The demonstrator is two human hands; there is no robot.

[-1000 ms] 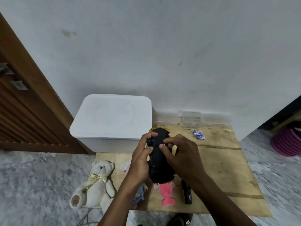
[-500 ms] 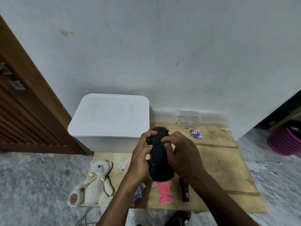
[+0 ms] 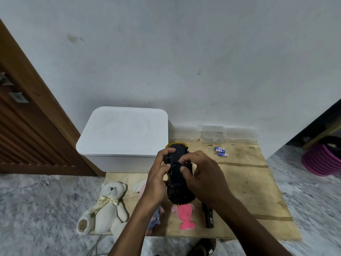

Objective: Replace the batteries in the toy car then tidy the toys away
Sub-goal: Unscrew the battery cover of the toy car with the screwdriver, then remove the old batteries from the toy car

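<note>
I hold the toy car (image 3: 178, 182) upside down above the wooden board (image 3: 245, 183), its black underside facing me and a gold edge showing at its far end. My left hand (image 3: 156, 180) grips its left side. My right hand (image 3: 204, 178) clasps its right side, with fingertips pressed on the underside near the middle. Three blue batteries (image 3: 220, 151) lie on the board at the back right. A white teddy bear (image 3: 108, 206), a pink plush toy (image 3: 184, 215) and another soft toy (image 3: 155, 218) partly hidden by my left arm lie near the front.
A large white lidded box (image 3: 123, 133) stands at the back left against the wall. A small clear plastic container (image 3: 214, 133) sits by the wall. A black flat object (image 3: 208, 215) lies under my right wrist. A pink basket (image 3: 323, 159) is at far right, a wooden door (image 3: 27, 126) at left.
My right fingers have shifted a little along the car's underside toward its middle. The car stays held in both hands, and the view has drifted slightly.
</note>
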